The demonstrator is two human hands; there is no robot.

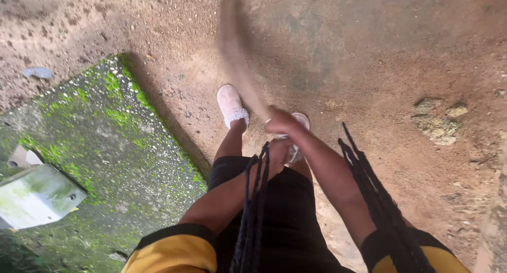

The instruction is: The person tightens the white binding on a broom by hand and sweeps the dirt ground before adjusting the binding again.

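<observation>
Dark braids dangle; both hands' fingers grip a blurred pale stick.

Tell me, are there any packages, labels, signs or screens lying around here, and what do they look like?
Pale grey-white box-like object: far left on the mossy concrete slab, angular, stained green; whether it is a package is unclear.
Small bluish scrap: upper left on the dirt, flat, possibly litter.
No labels, signs or screens show.

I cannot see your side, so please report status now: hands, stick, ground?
Right hand gripping blurred long stick. Left hand below it, grip unclear. Bare dirt ground; mossy slab at left.
</observation>
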